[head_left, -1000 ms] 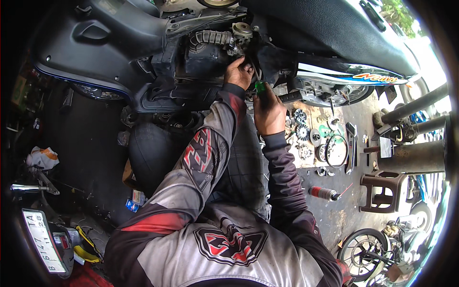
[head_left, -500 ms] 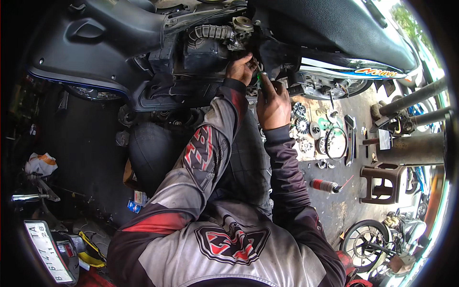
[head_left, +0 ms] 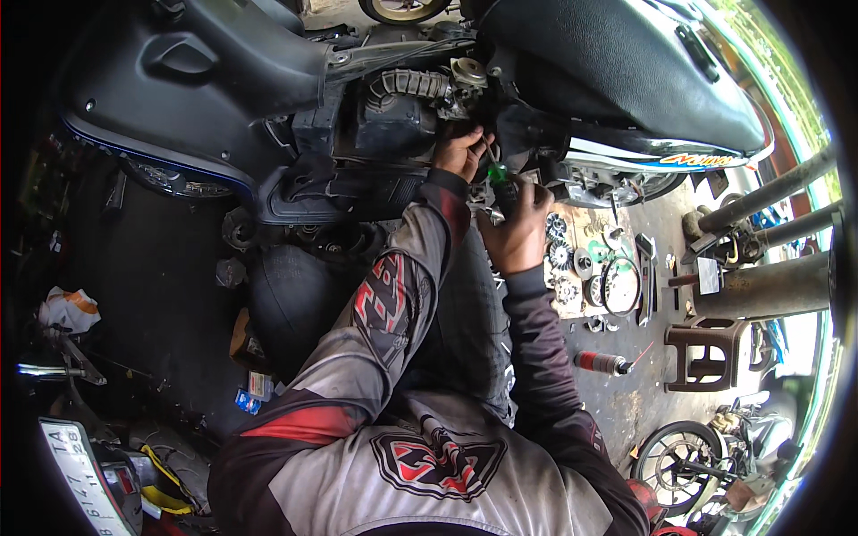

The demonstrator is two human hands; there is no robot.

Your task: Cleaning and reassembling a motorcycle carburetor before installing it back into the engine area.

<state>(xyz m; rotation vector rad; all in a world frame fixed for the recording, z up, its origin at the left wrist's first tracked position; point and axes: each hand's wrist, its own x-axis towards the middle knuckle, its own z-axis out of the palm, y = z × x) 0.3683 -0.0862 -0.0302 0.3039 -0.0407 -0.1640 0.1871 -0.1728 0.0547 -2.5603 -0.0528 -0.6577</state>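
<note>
A scooter (head_left: pixel 259 98) stands across the far side with its middle opened up. Beside its ribbed rubber intake hose (head_left: pixel 407 87) is a metal carburetor (head_left: pixel 466 79). Just below the carburetor, my left hand (head_left: pixel 459 155) reaches in, thumb and fingers drawn together; whatever they pinch is too hidden to name. My right hand (head_left: pixel 518 230) is wrapped round a screwdriver (head_left: pixel 499 174) with a green and black handle. Its shaft points away from me, toward the left fingertips. The dark gap in the bodywork hides the tip.
To the right, a board (head_left: pixel 585 305) holds several gears, discs and a belt loop (head_left: pixel 623 286). Beyond lie a spray can (head_left: pixel 601 363), a brown plastic stool (head_left: pixel 709 355) and thick metal pipes (head_left: pixel 769 279). Another motorcycle's wheel (head_left: pixel 677 466) is at lower right.
The view has shifted, so the scooter sits slightly lower and further right. My right hand has drawn back toward me, showing more of the screwdriver. My left hand stays by the carburetor.
</note>
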